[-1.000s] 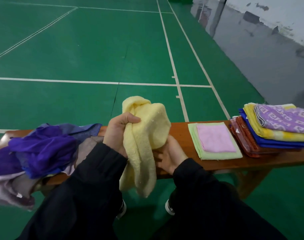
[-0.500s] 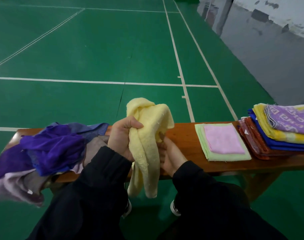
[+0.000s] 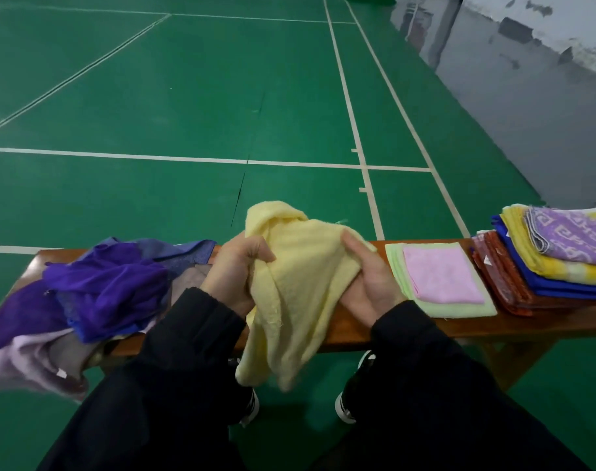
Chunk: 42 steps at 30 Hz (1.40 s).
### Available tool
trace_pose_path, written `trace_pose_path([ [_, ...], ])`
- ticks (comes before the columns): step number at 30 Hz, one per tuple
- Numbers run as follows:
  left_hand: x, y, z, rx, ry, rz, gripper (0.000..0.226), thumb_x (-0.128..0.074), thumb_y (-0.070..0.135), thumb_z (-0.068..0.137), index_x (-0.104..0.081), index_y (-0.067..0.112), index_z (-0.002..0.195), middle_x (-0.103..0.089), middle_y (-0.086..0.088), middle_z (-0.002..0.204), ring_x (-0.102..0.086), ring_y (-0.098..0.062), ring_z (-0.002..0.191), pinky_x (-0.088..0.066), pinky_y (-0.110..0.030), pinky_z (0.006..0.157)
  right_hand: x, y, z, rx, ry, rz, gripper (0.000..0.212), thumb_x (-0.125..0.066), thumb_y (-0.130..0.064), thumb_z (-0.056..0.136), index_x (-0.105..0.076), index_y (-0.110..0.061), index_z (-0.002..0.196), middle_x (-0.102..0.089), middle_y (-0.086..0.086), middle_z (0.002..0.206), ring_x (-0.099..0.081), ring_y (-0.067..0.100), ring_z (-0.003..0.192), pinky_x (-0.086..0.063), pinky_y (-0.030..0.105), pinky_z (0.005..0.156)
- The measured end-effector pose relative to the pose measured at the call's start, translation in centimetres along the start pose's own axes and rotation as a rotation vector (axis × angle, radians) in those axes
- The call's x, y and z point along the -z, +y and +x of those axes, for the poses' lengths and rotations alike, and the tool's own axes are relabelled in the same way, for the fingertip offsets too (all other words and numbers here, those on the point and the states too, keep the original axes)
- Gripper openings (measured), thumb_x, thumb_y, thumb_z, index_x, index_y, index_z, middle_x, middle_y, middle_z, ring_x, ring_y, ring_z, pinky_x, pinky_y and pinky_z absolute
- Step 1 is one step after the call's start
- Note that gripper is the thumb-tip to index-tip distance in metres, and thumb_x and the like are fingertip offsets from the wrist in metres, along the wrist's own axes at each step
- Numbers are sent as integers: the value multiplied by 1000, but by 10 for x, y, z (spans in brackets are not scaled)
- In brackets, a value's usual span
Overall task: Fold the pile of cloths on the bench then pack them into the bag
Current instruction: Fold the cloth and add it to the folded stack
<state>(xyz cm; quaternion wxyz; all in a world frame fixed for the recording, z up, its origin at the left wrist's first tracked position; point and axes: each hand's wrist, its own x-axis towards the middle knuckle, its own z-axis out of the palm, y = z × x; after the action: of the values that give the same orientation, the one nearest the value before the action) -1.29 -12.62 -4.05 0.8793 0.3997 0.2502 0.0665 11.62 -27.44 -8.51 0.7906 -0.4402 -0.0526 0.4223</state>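
I hold a crumpled pale yellow cloth (image 3: 296,287) above the middle of the wooden bench (image 3: 466,326). My left hand (image 3: 237,271) grips its left side in a fist. My right hand (image 3: 369,283) grips its right edge, thumb on top. The cloth's lower end hangs below the bench edge. An unfolded pile of purple, blue and lilac cloths (image 3: 96,290) lies on the bench's left end. A folded pink cloth (image 3: 441,275) lies on a folded light green cloth (image 3: 459,309) to the right. No bag is in view.
A stack of folded cloths (image 3: 555,266), red, blue, yellow and patterned purple, sits at the bench's right end. Green court floor (image 3: 187,96) with white lines stretches beyond. A grey wall (image 3: 527,79) runs along the right. My shoes (image 3: 349,399) show under the bench.
My right hand has risen from under the yellow cloth and taken its right edge, spreading the cloth wider between both hands.
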Motion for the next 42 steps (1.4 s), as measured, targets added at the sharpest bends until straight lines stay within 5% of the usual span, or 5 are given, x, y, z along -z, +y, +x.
trace_pose_path([
  [10,26,8,0,-73,62,-48,51,-48,40,100,-79,11,72,-65,-3,75,-66,-18,65,-54,-27,63,3,-83,-20,340,217,-288,17,-76,-23,90,-70,-9,98,-70,8,95,-67,23,90,-57,44,88],
  [16,12,51,19,-364,159,-48,60,-57,41,98,-48,4,144,-51,-22,146,-53,-34,132,-52,-46,98,-17,-127,-4,457,239,-358,11,-71,-27,95,-71,-16,92,-70,4,91,-67,16,85,-55,34,74],
  [22,-5,87,-3,-670,-68,-1,26,-49,11,100,-58,9,125,-64,-14,119,-61,-25,109,-51,-37,94,-31,-163,-19,567,56,-145,28,-63,-27,99,-70,-7,117,-69,13,115,-65,24,109,-54,39,94],
  [34,99,-113,-8,152,435,34,34,-54,23,102,-61,2,128,-72,-14,114,-69,-28,98,-55,-38,78,94,20,-70,-91,360,-226,31,-55,-18,101,-65,-4,127,-73,12,122,-71,26,109,-53,44,98],
  [42,99,-116,-10,179,272,108,37,-57,11,95,-60,-4,129,-71,-19,119,-71,-31,102,-53,-42,87,107,28,-75,-260,458,-209,25,-57,-7,96,-69,0,118,-72,22,118,-65,39,113,-40,57,113],
])
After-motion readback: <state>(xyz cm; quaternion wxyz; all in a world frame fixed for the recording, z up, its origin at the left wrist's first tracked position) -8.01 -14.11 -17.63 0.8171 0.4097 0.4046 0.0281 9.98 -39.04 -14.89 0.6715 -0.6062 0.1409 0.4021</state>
